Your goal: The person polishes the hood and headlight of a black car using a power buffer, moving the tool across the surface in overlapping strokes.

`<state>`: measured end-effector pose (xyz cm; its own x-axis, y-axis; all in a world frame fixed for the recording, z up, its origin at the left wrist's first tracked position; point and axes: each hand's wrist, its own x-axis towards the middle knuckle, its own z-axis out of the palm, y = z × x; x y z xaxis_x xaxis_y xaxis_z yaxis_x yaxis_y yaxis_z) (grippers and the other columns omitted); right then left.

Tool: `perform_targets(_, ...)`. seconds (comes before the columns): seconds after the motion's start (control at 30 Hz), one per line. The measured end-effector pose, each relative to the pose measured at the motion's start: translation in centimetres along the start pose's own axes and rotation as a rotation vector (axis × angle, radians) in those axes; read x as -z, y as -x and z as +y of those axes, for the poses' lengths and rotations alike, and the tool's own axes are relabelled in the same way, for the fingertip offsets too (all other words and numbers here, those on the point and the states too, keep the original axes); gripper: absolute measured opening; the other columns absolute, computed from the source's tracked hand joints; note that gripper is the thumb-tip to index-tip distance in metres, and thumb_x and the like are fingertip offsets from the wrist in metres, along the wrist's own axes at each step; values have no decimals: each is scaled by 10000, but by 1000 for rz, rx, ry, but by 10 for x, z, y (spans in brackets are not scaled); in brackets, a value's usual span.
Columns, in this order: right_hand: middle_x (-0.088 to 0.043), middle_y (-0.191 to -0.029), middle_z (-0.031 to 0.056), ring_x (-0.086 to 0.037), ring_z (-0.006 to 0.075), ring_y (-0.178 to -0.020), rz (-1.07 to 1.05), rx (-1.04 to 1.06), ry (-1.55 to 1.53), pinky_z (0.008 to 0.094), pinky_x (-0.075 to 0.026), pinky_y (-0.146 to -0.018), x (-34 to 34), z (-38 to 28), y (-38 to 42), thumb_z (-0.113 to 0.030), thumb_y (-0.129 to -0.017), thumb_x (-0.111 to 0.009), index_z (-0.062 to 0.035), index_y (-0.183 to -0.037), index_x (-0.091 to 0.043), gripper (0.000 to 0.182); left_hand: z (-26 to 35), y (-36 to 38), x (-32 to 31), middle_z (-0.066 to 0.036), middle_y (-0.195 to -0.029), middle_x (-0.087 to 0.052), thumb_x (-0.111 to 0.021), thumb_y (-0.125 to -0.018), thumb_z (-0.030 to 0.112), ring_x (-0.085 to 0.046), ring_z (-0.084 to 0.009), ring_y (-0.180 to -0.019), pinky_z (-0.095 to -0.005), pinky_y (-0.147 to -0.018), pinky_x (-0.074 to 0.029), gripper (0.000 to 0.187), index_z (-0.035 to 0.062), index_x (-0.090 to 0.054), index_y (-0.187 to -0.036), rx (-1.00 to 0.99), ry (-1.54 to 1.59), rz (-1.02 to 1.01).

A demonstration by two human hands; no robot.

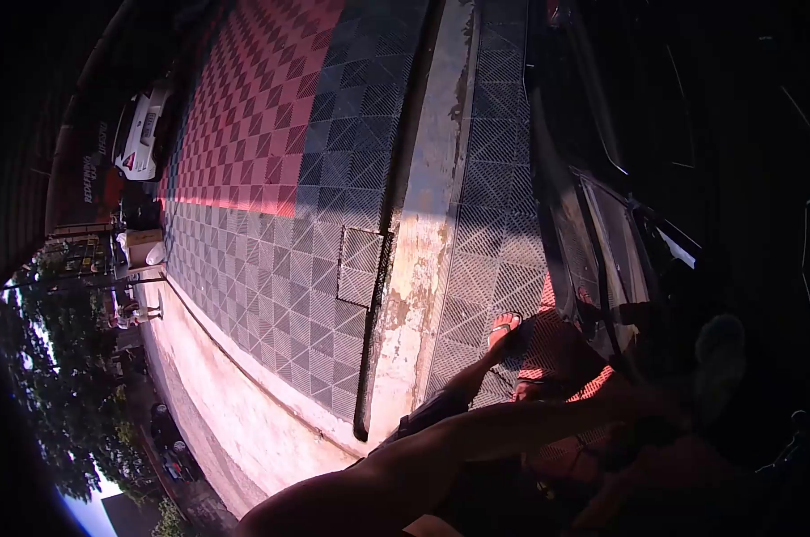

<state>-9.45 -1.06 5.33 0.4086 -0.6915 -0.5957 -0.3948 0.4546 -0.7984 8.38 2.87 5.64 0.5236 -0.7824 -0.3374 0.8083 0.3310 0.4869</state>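
My left arm reaches across the lower part of the view, and my left hand [660,407] fades into deep shadow beside a dark car [593,242]. Close past its fingers is a pale, crumpled, cloth-like thing [720,358]. I cannot tell whether the hand grips it. Lower down, my right hand [678,470] is a dim shape in the same shadow, its fingers lost in the dark. Sandalled feet [503,329] stand on the tiles near the car's lower edge.
The view is turned sideways. Grey and red grid floor tiles [253,161] cover the ground, crossed by a worn concrete strip [414,268] with a narrow dark slot. Farther off are a white car [141,134], a cardboard box [143,251], a person [136,313] and trees [56,376].
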Motion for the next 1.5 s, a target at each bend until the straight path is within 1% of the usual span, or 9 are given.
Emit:
perform_targets(0.13,-533,-1186,138,-569,278,-1022,-78,-17,371,355,-481,-836,10,13,-9,-355,-794,-648,14,-1339,-378,711,-4,1,-3,-84,-1138,-630,-751,-759,144,-596,-202,-1005,-323,-923,-461,540,0,-548,-1238,-8,-137,106)
perform_targets(0.17,-509,-1242,161,-531,294,-1110,-103,-92,364,361,-464,-881,-19,-11,1,-290,-764,-646,24,-1340,-388,705,-11,-15,41,-87,-1139,-625,-750,-756,131,-597,-197,-1020,-329,-940,-457,544,-1,-540,-1239,141,59,-289)
perform_targets(0.27,-632,-962,66,-627,132,-796,-238,126,51,282,-522,-643,-49,-47,6,-340,-751,-749,10,-1311,-419,739,30,0,19,-114,-1045,-641,-763,-659,206,-614,-228,-1016,-359,-861,-517,626,-27,-546,-1198,352,184,-265)
perform_targets(0.53,-603,-989,94,-624,177,-835,-205,130,-196,312,-523,-709,16,-18,7,-567,-712,-750,-2,-1383,-283,994,-7,-14,-41,-161,-1016,-655,-781,-589,274,-659,-255,-904,-368,-823,-539,704,-33,-548,-1178,482,13,-393)
perform_targets(0.83,-632,-1018,126,-640,198,-919,-289,30,-21,318,-516,-795,28,-46,28,-407,-735,-736,29,-1243,-488,714,-42,16,-31,-158,-1043,-620,-768,-627,248,-638,-239,-927,-344,-819,-530,688,-30,-507,-1200,329,253,-388)
perform_targets(0.93,-608,-1127,217,-610,312,-1065,-312,-1,342,398,-487,-896,6,-54,18,-375,-689,-806,34,-1273,-470,788,-29,19,-15,-141,-939,-600,-815,-661,486,-634,-275,-828,-384,-772,-533,815,7,-432,-1198,218,282,-396)
perform_targets(1.2,-609,-1111,200,-606,296,-1060,-394,2,323,374,-470,-915,55,-24,19,-375,-665,-826,70,-1247,-470,814,-72,29,-23,-128,-923,-610,-839,-631,528,-639,-270,-843,-391,-765,-529,853,20,-444,-1191,206,194,-455)
perform_targets(1.33,-619,-1108,167,-610,244,-1046,-350,137,86,339,-476,-899,98,27,18,-400,-667,-819,63,-1262,-458,836,-142,41,24,-120,-1178,-577,-876,-508,151,-586,-256,-1078,-387,-942,-469,955,11,-402,-1325,495,142,-396)
perform_targets(1.5,-617,-1022,104,-623,180,-909,-288,90,-375,295,-515,-792,131,34,23,-509,-650,-820,16,-1330,-366,971,-139,25,-48,-100,-1194,-582,-843,-543,122,-563,-217,-1111,-347,-966,-445,893,-6,-424,-1321,561,-319,-288)
